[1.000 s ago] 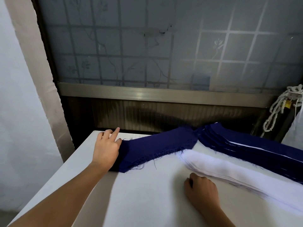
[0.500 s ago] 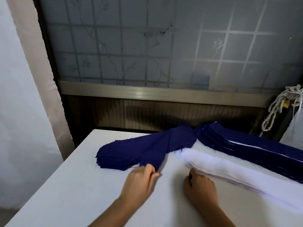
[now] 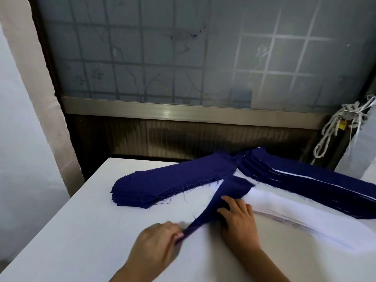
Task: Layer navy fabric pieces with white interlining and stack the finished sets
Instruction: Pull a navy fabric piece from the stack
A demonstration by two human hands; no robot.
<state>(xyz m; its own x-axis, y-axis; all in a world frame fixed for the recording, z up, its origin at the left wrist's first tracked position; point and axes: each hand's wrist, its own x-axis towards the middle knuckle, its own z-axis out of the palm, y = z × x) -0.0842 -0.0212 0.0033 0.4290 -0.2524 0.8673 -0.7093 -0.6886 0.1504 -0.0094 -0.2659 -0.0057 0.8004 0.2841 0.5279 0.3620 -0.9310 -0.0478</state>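
Observation:
A pile of navy fabric pieces (image 3: 162, 186) lies at the middle left of the white table (image 3: 71, 231). One single navy strip (image 3: 225, 196) stretches from that pile toward me. My left hand (image 3: 156, 247) pinches its near end; the hand is blurred. My right hand (image 3: 239, 220) holds the strip's middle with curled fingers, beside the stack of white interlining (image 3: 301, 212). Behind the interlining sits a stack of finished sets (image 3: 305, 178), navy with thin white edges showing.
A frosted window with a metal sill (image 3: 183, 110) rises behind the table. A knotted white rope (image 3: 333, 129) hangs at the far right. The table's left edge (image 3: 50, 216) drops off beside a pale wall.
My left hand left the far end of the navy pile, came toward me and now draws one navy strip off it. My right hand moved up onto that strip.

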